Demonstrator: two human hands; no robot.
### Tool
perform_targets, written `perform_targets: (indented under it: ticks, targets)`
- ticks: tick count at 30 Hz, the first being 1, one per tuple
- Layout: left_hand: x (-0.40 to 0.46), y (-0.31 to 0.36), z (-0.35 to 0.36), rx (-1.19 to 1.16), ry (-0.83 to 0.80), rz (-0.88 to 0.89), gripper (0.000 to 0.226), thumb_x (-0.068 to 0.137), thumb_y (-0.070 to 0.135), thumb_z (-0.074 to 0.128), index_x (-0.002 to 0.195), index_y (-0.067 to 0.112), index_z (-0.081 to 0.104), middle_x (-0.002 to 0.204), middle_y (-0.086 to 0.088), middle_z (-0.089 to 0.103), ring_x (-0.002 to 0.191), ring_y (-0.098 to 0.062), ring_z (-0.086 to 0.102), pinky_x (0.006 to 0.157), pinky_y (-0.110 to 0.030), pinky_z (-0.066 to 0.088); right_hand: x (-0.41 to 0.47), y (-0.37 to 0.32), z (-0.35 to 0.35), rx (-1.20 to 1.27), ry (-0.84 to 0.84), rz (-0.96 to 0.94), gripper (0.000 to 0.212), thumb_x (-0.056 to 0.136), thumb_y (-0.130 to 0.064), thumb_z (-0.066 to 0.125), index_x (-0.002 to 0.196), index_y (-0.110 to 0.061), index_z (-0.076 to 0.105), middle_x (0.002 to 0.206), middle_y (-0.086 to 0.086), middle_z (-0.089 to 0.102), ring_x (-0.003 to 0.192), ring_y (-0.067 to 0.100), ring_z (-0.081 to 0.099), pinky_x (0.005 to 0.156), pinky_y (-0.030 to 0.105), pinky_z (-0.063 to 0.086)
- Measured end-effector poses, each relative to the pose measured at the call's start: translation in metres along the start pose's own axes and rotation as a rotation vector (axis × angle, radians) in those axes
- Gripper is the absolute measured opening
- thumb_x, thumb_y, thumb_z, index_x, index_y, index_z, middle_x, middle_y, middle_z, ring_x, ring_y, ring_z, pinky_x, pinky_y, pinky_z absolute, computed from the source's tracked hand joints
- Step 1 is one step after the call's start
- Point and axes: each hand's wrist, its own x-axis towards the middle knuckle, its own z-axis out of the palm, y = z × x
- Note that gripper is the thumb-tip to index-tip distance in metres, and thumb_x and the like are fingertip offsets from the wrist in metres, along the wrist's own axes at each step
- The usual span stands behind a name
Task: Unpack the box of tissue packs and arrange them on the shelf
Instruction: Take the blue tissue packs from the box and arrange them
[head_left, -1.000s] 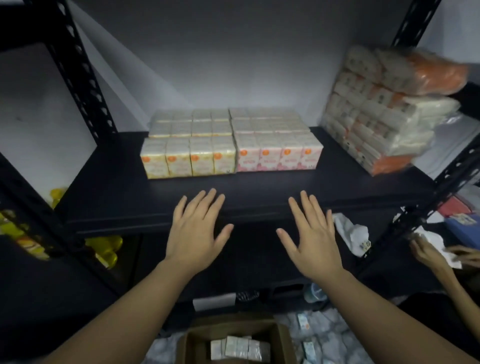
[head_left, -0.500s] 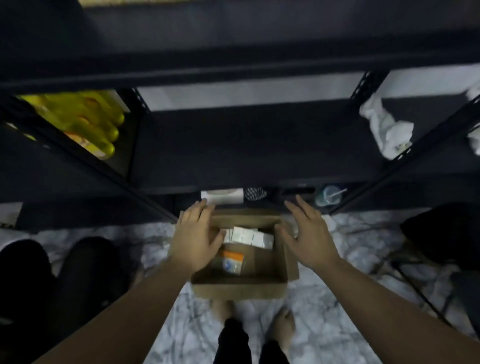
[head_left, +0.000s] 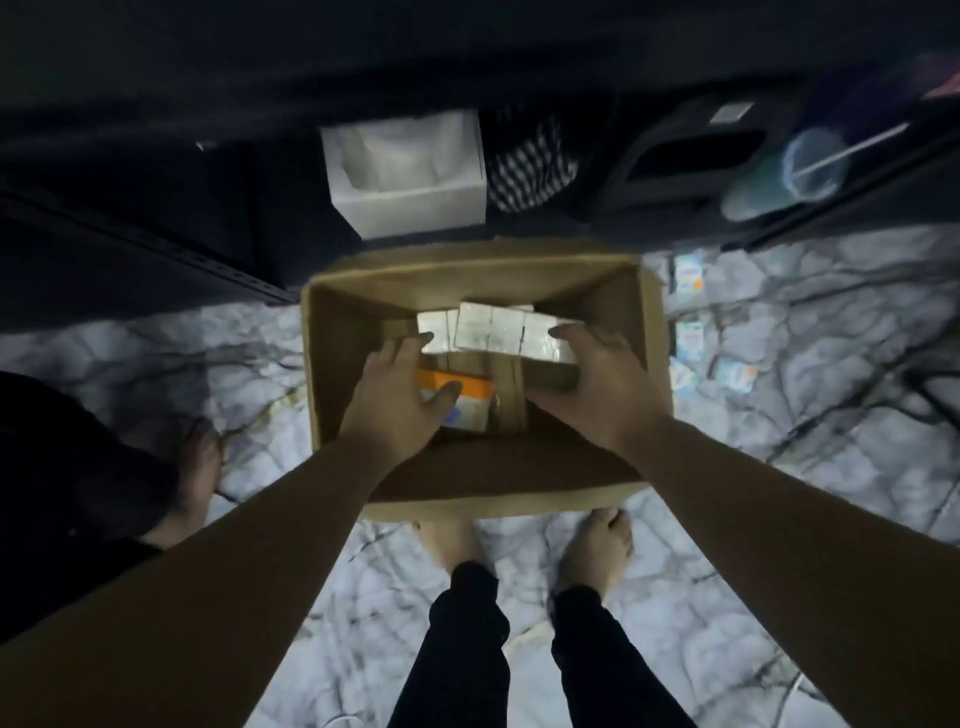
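The dark metal shelving (head_left: 156, 244) fills the top of your view, and its bottom tier holds a white open-topped carton (head_left: 410, 171), a striped cloth (head_left: 530, 161) and a clear lidded cup (head_left: 810, 166). Below it, on the marble-patterned floor (head_left: 779, 467), sits the cardboard box (head_left: 498, 488) you are emptying, just ahead of your bare feet, with a few loose packets (head_left: 688, 332) scattered on the floor to its right. Inside the box, a row of pale tissue packs (head_left: 493, 327) stands against the far wall, and an orange-topped pack (head_left: 460, 387) lies nearer you on the bottom. Your left hand (head_left: 400, 395) is down in the box with fingers spread and reaching toward the left end of the row, holding nothing that I can make out. Your right hand (head_left: 597, 384) is cupped against the right end of the row, fingers lying over the top of the end pack; whether it has truly gripped yet I cannot tell. To lift cleanly, I would press both palms inward on the two ends so the packs squeeze together as one block, keep them level as they clear the box walls, and leave the orange-topped pack for a separate trip rather than juggling it now.
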Motion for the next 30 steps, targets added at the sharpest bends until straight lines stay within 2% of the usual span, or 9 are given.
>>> perform_targets:
  ticks: [4,8,10,13,18,20,22,25,30]
  targets:
    - [0.049,-0.051,0.061,-0.030,-0.052,-0.011,0.071,0.085,0.062,0.054,0.145,0.024,0.055,0.138,-0.004,0.057,0.130,-0.027,0.049,0.112,-0.037,0.039,0.072,0.034,0.062,-0.115,0.004,-0.005,0.087,0.071,-0.060,0.080,0.145,-0.026,0.049,0.143,0.003,0.052,0.135,0.032,0.042,0.110,0.046,0.041]
    - [0.080,-0.080,0.097,-0.069,0.016,0.023,0.063,0.090,0.053,0.059,0.142,0.018,0.058,0.139,-0.006,0.059,0.130,-0.026,0.052,0.111,-0.038,0.042,0.128,0.054,0.106,-0.153,-0.005,0.014,0.103,0.069,-0.060,0.082,0.154,-0.026,0.035,0.161,0.008,0.033,0.150,0.034,0.023,0.117,0.056,0.033]
    - [0.094,-0.089,0.107,-0.036,0.054,0.056,0.060,0.091,0.049,0.063,0.142,0.017,0.058,0.139,-0.007,0.059,0.130,-0.026,0.052,0.110,-0.037,0.042,0.145,0.063,0.124,-0.149,-0.011,0.038,0.101,0.067,-0.062,0.078,0.152,-0.027,0.038,0.154,0.011,0.040,0.143,0.038,0.033,0.114,0.058,0.035]
    - [0.125,-0.097,0.119,-0.024,0.052,0.039,0.064,0.081,0.045,0.063,0.137,0.014,0.058,0.131,-0.011,0.060,0.126,-0.032,0.053,0.107,-0.039,0.040,0.154,0.071,0.141,-0.041,0.043,0.108,0.086,0.066,-0.064,0.083,0.136,-0.027,0.050,0.132,0.011,0.051,0.121,0.038,0.051,0.104,0.049,0.044]
    - [0.167,-0.105,0.142,0.087,-0.069,0.053,0.094,0.077,0.053,0.082,0.154,0.017,0.042,0.145,-0.013,0.048,0.133,-0.036,0.042,0.113,-0.039,0.031,0.128,0.076,0.154,0.219,0.065,0.327,0.082,0.075,-0.054,0.087,0.136,-0.015,0.049,0.131,0.006,0.060,0.123,0.025,0.057,0.087,0.027,0.042]
    - [0.174,-0.105,0.151,0.176,-0.062,0.083,0.102,0.071,0.066,0.079,0.154,0.019,0.043,0.143,-0.015,0.045,0.127,-0.037,0.041,0.109,-0.042,0.032,0.117,0.090,0.163,0.392,0.043,0.455,0.072,0.085,-0.036,0.084,0.143,-0.014,0.048,0.114,-0.009,0.059,0.111,0.009,0.054,0.077,0.010,0.039]
    - [0.180,-0.106,0.160,0.250,-0.033,0.098,0.099,0.067,0.069,0.079,0.149,0.022,0.050,0.134,-0.016,0.044,0.119,-0.036,0.042,0.104,-0.043,0.037,0.112,0.098,0.168,0.503,0.000,0.541,0.064,0.090,-0.018,0.079,0.145,-0.008,0.048,0.106,-0.004,0.063,0.100,0.007,0.054,0.058,0.008,0.039]
    - [0.184,-0.104,0.169,0.241,-0.071,0.062,0.085,0.068,0.057,0.087,0.136,0.017,0.056,0.133,-0.018,0.045,0.119,-0.037,0.046,0.101,-0.043,0.043,0.113,0.106,0.178,0.566,0.005,0.580,0.069,0.089,-0.015,0.080,0.148,-0.007,0.046,0.141,0.012,0.059,0.117,0.017,0.055,0.081,0.020,0.039]
    - [0.158,-0.091,0.162,0.142,-0.189,-0.084,0.088,0.065,0.062,0.083,0.138,0.023,0.052,0.133,-0.011,0.056,0.118,-0.036,0.058,0.099,-0.049,0.052,0.105,0.089,0.161,0.614,0.068,0.526,0.077,0.081,-0.020,0.087,0.146,-0.016,0.047,0.145,0.006,0.057,0.135,0.026,0.053,0.092,0.033,0.044]
